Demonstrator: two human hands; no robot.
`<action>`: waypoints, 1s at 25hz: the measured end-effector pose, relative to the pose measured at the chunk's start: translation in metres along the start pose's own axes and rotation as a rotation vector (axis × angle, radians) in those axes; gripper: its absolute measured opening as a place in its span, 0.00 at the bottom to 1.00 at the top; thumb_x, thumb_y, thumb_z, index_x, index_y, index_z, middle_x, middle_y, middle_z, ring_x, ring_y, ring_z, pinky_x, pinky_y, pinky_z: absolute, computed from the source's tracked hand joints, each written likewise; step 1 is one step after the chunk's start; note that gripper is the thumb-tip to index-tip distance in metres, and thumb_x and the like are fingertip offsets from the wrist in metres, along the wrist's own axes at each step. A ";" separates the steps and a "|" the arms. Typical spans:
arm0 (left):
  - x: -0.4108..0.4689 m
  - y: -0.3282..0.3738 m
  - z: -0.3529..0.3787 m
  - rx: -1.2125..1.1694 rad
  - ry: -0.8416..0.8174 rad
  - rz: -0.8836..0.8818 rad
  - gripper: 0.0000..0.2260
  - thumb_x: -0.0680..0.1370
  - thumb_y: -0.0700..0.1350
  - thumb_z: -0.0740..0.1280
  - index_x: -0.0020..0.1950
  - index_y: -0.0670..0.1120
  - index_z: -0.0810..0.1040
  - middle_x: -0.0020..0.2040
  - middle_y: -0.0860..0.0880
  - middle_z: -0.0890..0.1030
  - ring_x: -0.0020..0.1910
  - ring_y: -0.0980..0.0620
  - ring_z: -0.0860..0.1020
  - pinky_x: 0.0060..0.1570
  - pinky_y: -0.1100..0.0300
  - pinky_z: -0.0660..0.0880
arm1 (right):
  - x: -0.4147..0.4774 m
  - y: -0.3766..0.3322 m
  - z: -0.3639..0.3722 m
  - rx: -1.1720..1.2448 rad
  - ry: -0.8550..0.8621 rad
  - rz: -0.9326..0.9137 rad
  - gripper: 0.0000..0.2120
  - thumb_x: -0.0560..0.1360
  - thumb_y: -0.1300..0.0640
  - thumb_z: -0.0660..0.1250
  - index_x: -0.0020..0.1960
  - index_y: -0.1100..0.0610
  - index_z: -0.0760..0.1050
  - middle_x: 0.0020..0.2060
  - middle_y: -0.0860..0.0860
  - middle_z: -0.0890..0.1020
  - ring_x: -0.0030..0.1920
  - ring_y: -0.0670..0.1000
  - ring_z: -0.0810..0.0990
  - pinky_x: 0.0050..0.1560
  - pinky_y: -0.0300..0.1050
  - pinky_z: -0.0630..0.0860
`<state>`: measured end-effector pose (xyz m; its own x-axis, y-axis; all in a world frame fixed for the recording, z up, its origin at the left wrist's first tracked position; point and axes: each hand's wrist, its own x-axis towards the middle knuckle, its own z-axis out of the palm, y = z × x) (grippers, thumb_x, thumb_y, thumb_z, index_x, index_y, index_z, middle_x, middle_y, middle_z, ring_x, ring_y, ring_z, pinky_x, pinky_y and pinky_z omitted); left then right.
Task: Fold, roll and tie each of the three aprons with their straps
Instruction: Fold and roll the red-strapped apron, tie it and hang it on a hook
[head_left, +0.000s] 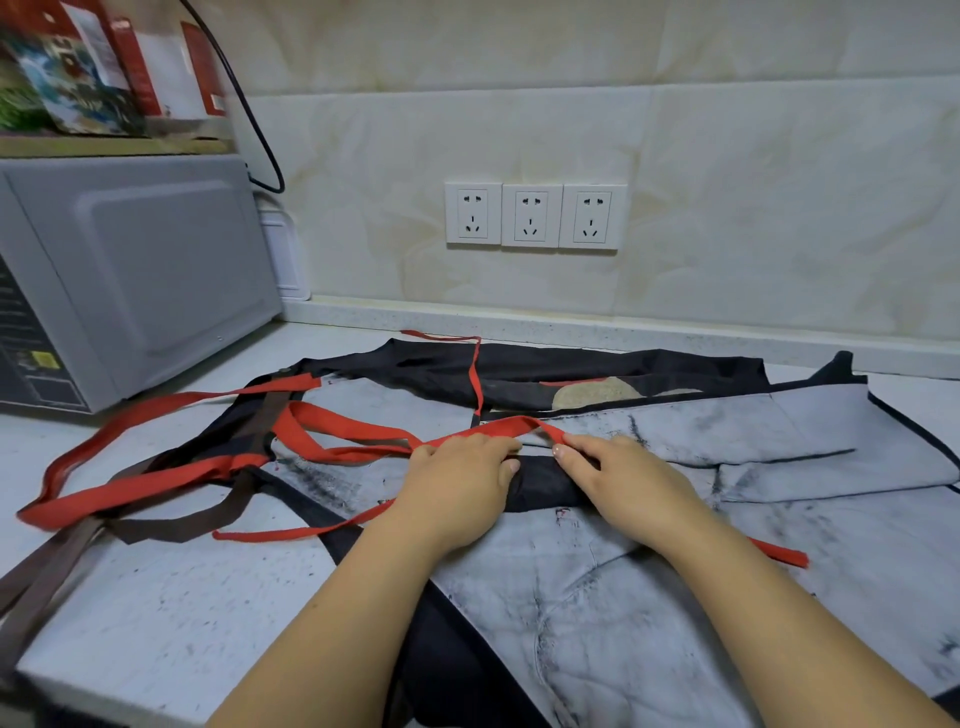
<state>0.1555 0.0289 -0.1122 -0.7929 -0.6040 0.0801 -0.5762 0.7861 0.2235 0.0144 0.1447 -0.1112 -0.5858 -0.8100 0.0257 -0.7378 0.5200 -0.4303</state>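
left hand (457, 486) and right hand (621, 486) grips pinch red strap (498, 428) over rolled apron (540, 491), far from counter (171, 613) edge.

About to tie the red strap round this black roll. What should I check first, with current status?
1. Black roll pinned between left hand and right hand: ok.
2. Red strap lying just beyond the fingertips: ok.
3. Strap actually pinched by fingers: cannot tell.
4. Strap free of tangles: not ok, it crosses the brown strap at left.
5. Roll clear of other cloth: not ok, it sits on the spread grey apron.
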 end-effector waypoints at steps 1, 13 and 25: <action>0.002 0.001 0.002 0.012 0.010 -0.007 0.17 0.84 0.53 0.50 0.72 0.59 0.66 0.71 0.55 0.70 0.69 0.49 0.67 0.65 0.46 0.63 | 0.001 -0.001 0.002 -0.026 0.022 0.009 0.24 0.78 0.32 0.47 0.70 0.37 0.66 0.60 0.48 0.75 0.60 0.52 0.75 0.56 0.49 0.73; 0.010 0.003 0.006 -0.009 0.105 -0.028 0.17 0.83 0.45 0.51 0.69 0.55 0.70 0.65 0.52 0.73 0.63 0.49 0.67 0.61 0.47 0.62 | -0.005 0.007 -0.006 0.258 -0.004 0.039 0.19 0.65 0.37 0.73 0.48 0.48 0.74 0.47 0.46 0.72 0.46 0.46 0.77 0.54 0.48 0.74; -0.005 0.007 0.001 -0.347 0.150 0.206 0.16 0.75 0.62 0.66 0.59 0.57 0.76 0.49 0.59 0.73 0.48 0.58 0.75 0.47 0.63 0.71 | -0.015 0.003 -0.018 0.755 0.074 0.017 0.16 0.66 0.50 0.78 0.49 0.53 0.76 0.44 0.53 0.83 0.42 0.49 0.80 0.45 0.44 0.75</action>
<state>0.1548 0.0378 -0.1124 -0.8321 -0.4716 0.2918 -0.2878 0.8169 0.4998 0.0150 0.1633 -0.0963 -0.6357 -0.7694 0.0621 -0.3137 0.1841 -0.9315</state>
